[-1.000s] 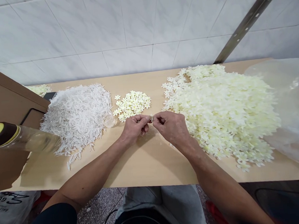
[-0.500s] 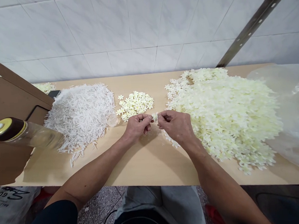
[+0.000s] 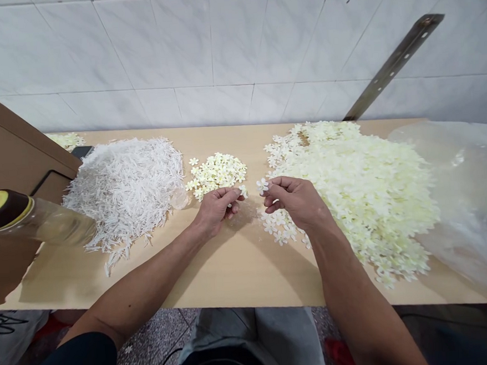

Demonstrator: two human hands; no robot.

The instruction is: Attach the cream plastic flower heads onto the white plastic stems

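1. Tan table [image 3: 250, 282]: under all the piles.
2. Large flower pile [image 3: 364, 185]: pale yellow-green, right side.
3. White stick pile [image 3: 127, 185]: left side.
4. Small flower pile [image 3: 217, 170]: between those two.
5. Right hand [image 3: 298, 198]: narrow pinch on white blossom [image 3: 262, 185].
6. Left hand [image 3: 217, 211]: narrow pinch on second blossom [image 3: 243, 191].
7. Both blossoms: between the hands, near each other but apart.
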